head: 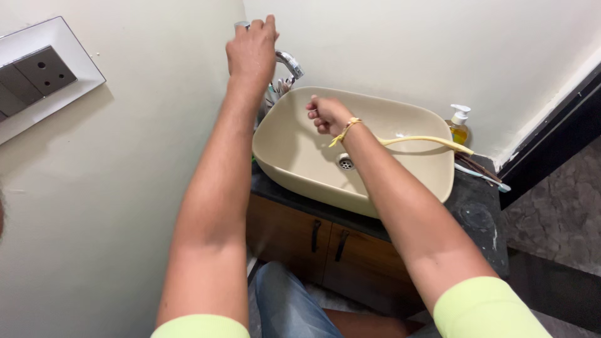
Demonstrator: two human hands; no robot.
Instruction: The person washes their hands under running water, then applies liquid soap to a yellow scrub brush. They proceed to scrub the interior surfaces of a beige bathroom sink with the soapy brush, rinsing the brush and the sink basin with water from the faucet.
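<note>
The cream wall (125,206) fills the space left of the basin, with a grey switch plate (37,75) set into it well to the basin's upper left. The wooden cabinet (325,241) with two dark handles stands directly under the basin, and the dark stone worktop (479,216) carries the basin and juts out to its right. The basin (294,156) itself is beige, rounded-rectangular, with a metal drain (345,163) in its floor. A pale yellow hose (426,141) lies across the basin's right rim. The left hand (251,53) is above the basin's back left corner, its grip closed down over the top of the chrome tap (289,62). The right hand (327,116) hovers inside the basin just below the tap's spout, its grip curled into a loose fist; whether it holds anything I cannot tell. A yellow thread band (347,128) circles that wrist. A soap pump bottle (459,125) stands just beyond the basin's right end, and a toothbrush (482,175) lies on the worktop near it.
</note>
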